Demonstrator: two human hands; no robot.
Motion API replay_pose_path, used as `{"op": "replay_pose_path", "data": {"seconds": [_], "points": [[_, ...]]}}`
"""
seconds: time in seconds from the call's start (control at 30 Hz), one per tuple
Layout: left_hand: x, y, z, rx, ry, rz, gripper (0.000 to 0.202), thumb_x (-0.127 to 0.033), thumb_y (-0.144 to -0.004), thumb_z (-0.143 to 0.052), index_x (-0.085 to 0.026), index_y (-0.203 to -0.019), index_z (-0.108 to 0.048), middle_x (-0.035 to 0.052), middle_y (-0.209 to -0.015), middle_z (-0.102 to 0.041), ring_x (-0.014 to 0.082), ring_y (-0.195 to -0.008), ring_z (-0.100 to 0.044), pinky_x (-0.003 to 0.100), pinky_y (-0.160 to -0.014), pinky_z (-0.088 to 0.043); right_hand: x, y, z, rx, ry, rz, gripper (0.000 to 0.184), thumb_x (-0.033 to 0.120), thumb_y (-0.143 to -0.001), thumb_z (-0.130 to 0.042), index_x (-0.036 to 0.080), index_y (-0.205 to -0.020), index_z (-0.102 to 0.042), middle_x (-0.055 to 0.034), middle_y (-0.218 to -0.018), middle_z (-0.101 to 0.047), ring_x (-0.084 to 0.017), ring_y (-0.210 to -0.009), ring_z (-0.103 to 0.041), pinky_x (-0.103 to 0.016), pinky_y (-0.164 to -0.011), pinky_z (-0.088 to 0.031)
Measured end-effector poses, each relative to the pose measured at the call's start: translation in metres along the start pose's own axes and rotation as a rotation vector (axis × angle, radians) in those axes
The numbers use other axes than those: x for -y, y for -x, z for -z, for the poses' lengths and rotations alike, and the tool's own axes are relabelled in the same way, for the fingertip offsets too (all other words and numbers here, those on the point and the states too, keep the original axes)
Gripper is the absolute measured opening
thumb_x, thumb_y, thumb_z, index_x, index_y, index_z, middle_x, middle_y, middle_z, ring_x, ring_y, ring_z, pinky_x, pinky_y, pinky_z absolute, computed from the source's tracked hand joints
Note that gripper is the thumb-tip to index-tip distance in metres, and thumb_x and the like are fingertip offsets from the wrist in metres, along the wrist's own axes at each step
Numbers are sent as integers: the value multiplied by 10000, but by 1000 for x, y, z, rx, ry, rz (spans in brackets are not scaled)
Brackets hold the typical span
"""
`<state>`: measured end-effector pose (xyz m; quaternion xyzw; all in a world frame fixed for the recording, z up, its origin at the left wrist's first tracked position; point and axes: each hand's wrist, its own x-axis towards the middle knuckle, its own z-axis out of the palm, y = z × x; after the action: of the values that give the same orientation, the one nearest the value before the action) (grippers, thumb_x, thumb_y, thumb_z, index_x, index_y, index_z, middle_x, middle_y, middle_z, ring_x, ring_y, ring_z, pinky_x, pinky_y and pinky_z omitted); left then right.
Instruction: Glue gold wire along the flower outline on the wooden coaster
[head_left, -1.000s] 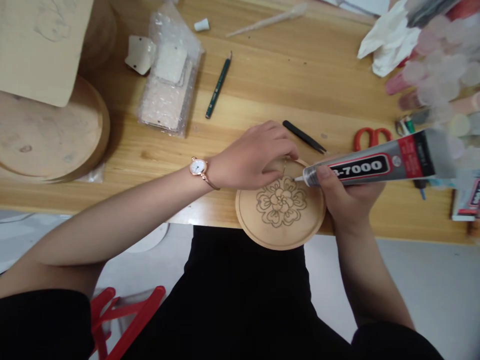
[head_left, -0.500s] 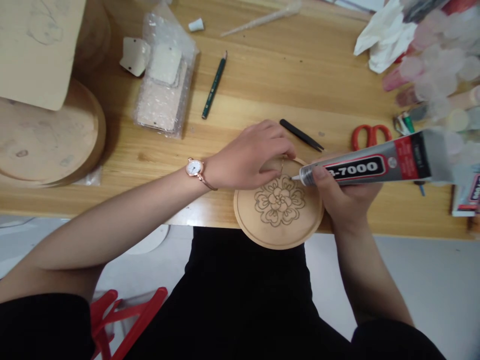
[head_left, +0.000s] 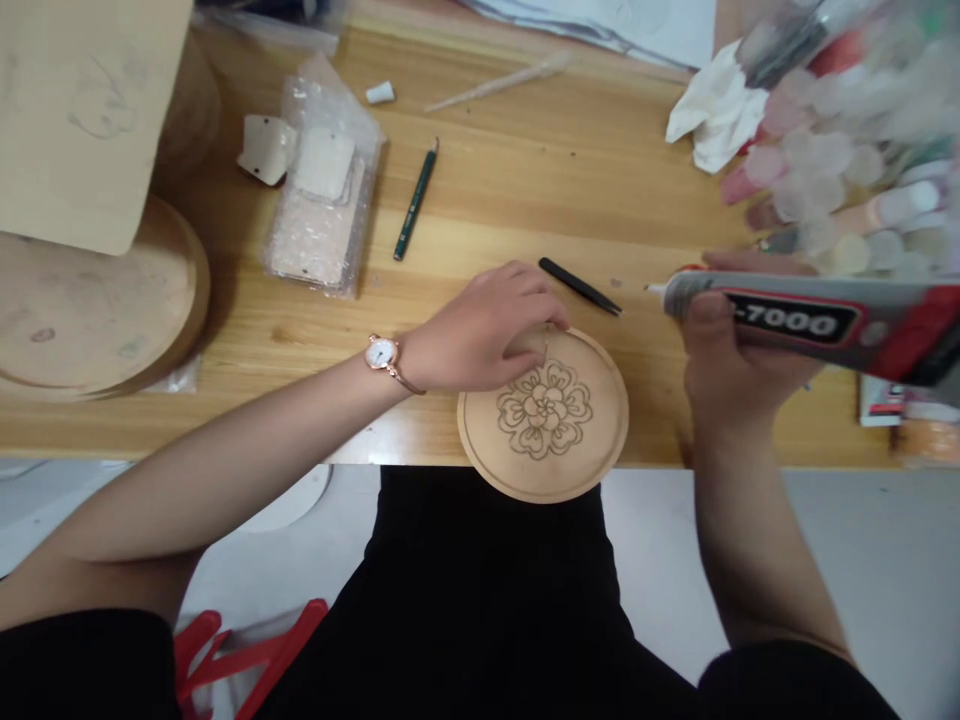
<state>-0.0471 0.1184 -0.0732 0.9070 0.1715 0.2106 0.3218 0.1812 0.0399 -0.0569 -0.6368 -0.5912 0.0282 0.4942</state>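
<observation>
A round wooden disc (head_left: 592, 450) with a flower outline drawn on it lies at the table's near edge, partly overhanging. My left hand (head_left: 480, 330), wearing a wristwatch, rests on the disc's upper left rim with its fingers pinched on a thin wire-like piece I can hardly make out. My right hand (head_left: 739, 350) grips a grey glue tube (head_left: 810, 320) marked 7000, lifted to the right of the disc with its nozzle pointing left, clear of the wood.
Black tweezers (head_left: 581, 286) lie just beyond the disc. A green pencil (head_left: 415, 200), a bubble-wrap pack of pale tiles (head_left: 319, 210) and a white cap (head_left: 380, 92) lie further back. Round wooden boards (head_left: 90, 300) sit at the left. Crumpled tissue (head_left: 712, 110) and blurred pale items crowd the right.
My right hand has lifted the glue tube off the disc and carried it to the right. My left hand has stayed on the disc's rim. The view has shifted a little.
</observation>
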Motion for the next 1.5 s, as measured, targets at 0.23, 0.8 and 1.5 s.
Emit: {"op": "replay_pose_path", "data": {"seconds": [0.23, 0.8, 1.5], "points": [[-2, -1, 1, 8, -5, 1, 259, -223, -805, -589, -186, -1061, -603, 79, -1085, -605, 259, -1124, -523, 443, -983, -429, -13, -83, -15, 541, 724, 129, 422, 468, -955, -408, 210, -1174, -659, -75, -1087, -661, -173, -989, -586, -326, -785, -378], [-4, -3, 1, -26, 49, 18, 392, -215, -795, -590, -194, -1177, -503, 64, -1102, -616, 226, -1057, -549, 395, -937, -439, 43, -29, 0, 915, 382, 798, 235, 215, -948, -445, 184, -887, -670, -30, -824, -670, -157, -777, -574, -277, -662, -398], [-6, -6, 5, 42, 47, 83, 343, -305, -828, -603, -215, -1139, -489, 70, -1091, -606, 257, -1097, -542, 443, -969, -422, 47, -36, -25, 1186, 504, 569, 164, 256, -873, -524, 240, -807, -673, -24, -774, -649, -213, -765, -578, -339, -619, -340]]}}
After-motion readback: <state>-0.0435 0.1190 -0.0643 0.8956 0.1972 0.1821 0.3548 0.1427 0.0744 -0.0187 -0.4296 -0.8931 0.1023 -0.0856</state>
